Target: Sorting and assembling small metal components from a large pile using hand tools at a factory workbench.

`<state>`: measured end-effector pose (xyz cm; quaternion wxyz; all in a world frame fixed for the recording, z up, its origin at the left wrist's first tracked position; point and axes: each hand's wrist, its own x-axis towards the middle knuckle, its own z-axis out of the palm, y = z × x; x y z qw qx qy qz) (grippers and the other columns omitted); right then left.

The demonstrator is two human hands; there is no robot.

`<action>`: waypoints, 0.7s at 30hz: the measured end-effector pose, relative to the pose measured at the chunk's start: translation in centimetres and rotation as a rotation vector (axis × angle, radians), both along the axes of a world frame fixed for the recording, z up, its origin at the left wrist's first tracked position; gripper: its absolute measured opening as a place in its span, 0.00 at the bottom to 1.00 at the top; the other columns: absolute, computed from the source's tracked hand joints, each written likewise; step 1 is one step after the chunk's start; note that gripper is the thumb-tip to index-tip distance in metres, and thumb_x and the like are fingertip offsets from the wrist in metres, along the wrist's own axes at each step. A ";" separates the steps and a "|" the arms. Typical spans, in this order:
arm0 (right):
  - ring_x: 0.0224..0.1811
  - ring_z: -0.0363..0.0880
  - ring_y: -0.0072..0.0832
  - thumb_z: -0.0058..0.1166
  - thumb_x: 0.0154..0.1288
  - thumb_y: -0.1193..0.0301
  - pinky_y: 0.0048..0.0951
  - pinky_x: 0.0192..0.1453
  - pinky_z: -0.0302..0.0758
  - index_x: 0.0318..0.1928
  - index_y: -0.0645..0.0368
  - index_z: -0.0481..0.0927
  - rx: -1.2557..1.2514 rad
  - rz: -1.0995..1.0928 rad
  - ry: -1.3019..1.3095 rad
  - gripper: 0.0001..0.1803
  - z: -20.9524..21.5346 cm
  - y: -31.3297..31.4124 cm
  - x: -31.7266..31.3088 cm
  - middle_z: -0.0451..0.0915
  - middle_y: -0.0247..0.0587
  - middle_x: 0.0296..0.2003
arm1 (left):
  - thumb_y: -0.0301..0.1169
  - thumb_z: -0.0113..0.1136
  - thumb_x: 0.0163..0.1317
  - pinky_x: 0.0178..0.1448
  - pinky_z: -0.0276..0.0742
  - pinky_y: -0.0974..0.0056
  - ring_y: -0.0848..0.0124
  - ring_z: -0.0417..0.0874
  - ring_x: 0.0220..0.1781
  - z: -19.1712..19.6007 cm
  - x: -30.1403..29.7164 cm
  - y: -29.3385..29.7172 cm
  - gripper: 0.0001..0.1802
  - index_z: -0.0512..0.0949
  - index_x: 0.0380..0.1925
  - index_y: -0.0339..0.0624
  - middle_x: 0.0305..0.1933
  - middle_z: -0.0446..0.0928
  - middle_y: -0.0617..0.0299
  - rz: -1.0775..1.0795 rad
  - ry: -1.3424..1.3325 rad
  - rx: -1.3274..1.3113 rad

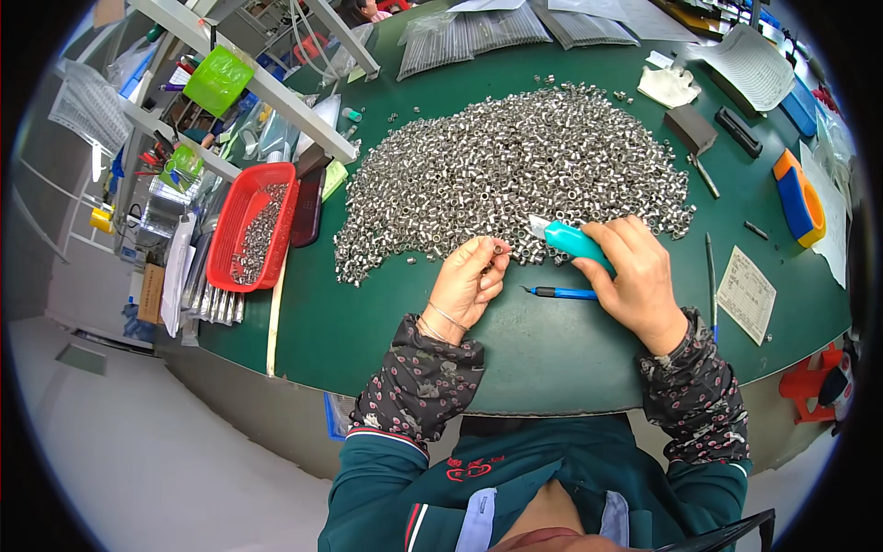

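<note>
A green bench (515, 350) is seen from above, and most of its far half is covered by a broad heap of small metal sleeves (515, 166). To the left of the heap a red basket (241, 230) is set lengthwise, with more of the same sleeves lying in it. Clear plastic bags (478, 37) are laid along the far edge. On the right side, a white cloth (669, 86), a dark block (692, 127), an orange and blue tool (798, 198) and a printed paper slip (746, 294) are found, well apart from the hands.

A single metal sleeve (498, 247) is pinched between the fingertips of the left hand (467, 285), just at the near rim of the heap; its open end appears to be turned towards the right hand, though its long axis is too small to be read with certainty. The right hand (635, 276) is closed around a teal utility knife (568, 240), whose long axis runs from lower right to upper left, the metal tip pointing at the held sleeve and lying close beside it. Whether blade and sleeve touch cannot be told.

Between the two hands, a thin blue-handled pick (563, 293) is lying flat on the bench, its long axis left to right, the fine point to the left. Nothing is seen standing between the hands and the heap.
</note>
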<state>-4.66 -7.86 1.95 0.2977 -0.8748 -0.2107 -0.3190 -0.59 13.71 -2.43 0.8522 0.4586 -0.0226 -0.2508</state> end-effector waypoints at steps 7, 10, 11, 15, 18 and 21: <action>0.26 0.68 0.35 0.59 0.41 0.73 0.32 0.28 0.66 0.33 0.61 0.73 0.008 0.019 0.011 0.15 -0.1 0.1 -0.1 0.69 0.39 0.23 | 0.34 0.44 0.63 0.15 0.51 0.80 0.83 0.58 0.18 -0.2 0.0 0.1 0.11 0.71 0.34 0.37 0.26 0.67 0.64 -0.013 -0.003 -0.052; 0.26 0.68 0.34 0.59 0.41 0.73 0.32 0.28 0.66 0.33 0.60 0.73 0.015 0.013 0.008 0.15 -0.1 0.0 -0.1 0.69 0.39 0.23 | 0.33 0.44 0.62 0.15 0.52 0.80 0.83 0.59 0.18 -0.2 -0.1 0.1 0.10 0.70 0.34 0.38 0.27 0.67 0.63 -0.016 -0.023 -0.055; 0.26 0.68 0.34 0.59 0.41 0.73 0.32 0.28 0.66 0.33 0.60 0.73 0.014 0.012 0.009 0.15 -0.1 0.0 -0.1 0.69 0.39 0.23 | 0.33 0.44 0.62 0.15 0.52 0.80 0.83 0.59 0.18 -0.3 -0.1 0.1 0.10 0.70 0.34 0.38 0.27 0.67 0.63 -0.017 -0.022 -0.054; 0.26 0.68 0.34 0.59 0.41 0.73 0.32 0.28 0.66 0.34 0.60 0.73 0.014 0.003 0.017 0.15 0.0 -0.1 -0.1 0.69 0.39 0.23 | 0.30 0.45 0.61 0.15 0.53 0.80 0.82 0.60 0.18 0.2 -0.2 -0.5 0.07 0.69 0.32 0.38 0.27 0.68 0.62 0.002 0.018 -0.099; 0.26 0.68 0.34 0.59 0.40 0.73 0.32 0.28 0.66 0.34 0.60 0.73 0.023 -0.001 0.015 0.16 0.1 -0.2 0.0 0.68 0.39 0.22 | 0.27 0.44 0.60 0.15 0.54 0.79 0.81 0.61 0.19 0.9 -0.3 -0.7 0.05 0.68 0.31 0.39 0.27 0.67 0.63 0.017 0.059 -0.135; 0.26 0.68 0.33 0.59 0.40 0.73 0.32 0.28 0.66 0.34 0.60 0.73 0.020 -0.001 0.007 0.16 0.0 -0.2 0.0 0.68 0.39 0.22 | 0.29 0.42 0.61 0.16 0.55 0.77 0.79 0.63 0.20 0.9 -0.2 -0.9 0.07 0.69 0.32 0.39 0.26 0.66 0.63 -0.029 0.010 -0.017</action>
